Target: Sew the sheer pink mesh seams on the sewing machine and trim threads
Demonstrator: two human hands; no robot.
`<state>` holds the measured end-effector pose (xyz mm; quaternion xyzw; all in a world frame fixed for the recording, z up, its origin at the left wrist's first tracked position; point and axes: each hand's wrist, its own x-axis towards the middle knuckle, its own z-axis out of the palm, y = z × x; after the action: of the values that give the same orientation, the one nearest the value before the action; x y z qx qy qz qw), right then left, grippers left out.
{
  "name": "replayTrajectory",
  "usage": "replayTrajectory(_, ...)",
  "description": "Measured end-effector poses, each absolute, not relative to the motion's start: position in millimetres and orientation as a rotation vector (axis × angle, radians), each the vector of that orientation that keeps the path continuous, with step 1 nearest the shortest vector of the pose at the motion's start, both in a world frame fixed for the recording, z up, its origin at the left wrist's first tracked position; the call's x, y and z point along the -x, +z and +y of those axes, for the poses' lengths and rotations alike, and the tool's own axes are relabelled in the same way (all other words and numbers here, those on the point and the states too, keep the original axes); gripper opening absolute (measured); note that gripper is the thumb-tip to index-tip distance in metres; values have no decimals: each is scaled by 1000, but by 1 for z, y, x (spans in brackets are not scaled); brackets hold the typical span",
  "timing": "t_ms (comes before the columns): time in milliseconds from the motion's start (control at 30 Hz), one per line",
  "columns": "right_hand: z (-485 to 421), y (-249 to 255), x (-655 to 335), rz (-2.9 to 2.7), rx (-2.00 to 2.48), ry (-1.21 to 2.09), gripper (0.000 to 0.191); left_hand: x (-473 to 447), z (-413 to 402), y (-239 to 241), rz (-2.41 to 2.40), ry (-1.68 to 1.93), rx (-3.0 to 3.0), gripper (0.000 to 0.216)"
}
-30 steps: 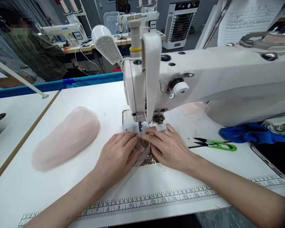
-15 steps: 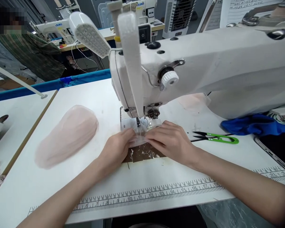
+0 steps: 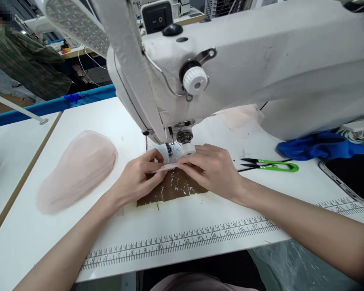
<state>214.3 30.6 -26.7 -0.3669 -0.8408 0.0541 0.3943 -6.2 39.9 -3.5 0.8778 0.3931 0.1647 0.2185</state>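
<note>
Just in front of the presser foot (image 3: 169, 149) of a white sewing machine (image 3: 245, 68), a small piece of sheer pale fabric (image 3: 167, 167) is pinched between both hands. My left hand (image 3: 141, 171) grips its left end between thumb and fingers. On the other side, my right hand (image 3: 210, 171) pinches the right end, fingertips close to the foot. Brown tape (image 3: 172, 186) covers the table beneath the fabric. A stack of sheer pink fabric pieces (image 3: 79, 171) lies to the left of my left hand.
Green thread snips (image 3: 276, 166) lie right of my right hand, blades pointing left. Farther right are a blue cloth (image 3: 324, 146) and a phone (image 3: 352, 173). More pale pink fabric (image 3: 239, 116) lies behind the needle area. A person in a plaid shirt (image 3: 24, 60) is at the back left.
My view has moved closer to the machine. The fabric edge is now raised between my fingertips, and my left hand's fingers have shifted into a visible pinch.
</note>
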Motion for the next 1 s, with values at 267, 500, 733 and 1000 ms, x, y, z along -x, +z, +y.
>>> replayTrajectory(267, 23, -23, -217, -2412, 808, -91, 22, 1, 10, -13, 996, 561, -3148, 19)
replayTrajectory(500, 23, -26, -218, -2459, 734, -213, 21, -6, -3, -14, 1112, 441, -3200, 31)
replayTrajectory(733, 22, -28, -216, -2429, 759, -137, 24, -4, -2, -17, 1142, 429, -3130, 33)
replayTrajectory(1000, 27, -29, -215, -2417, 794, -137, 26, -2, 6, -21, 1175, 489, -3085, 35)
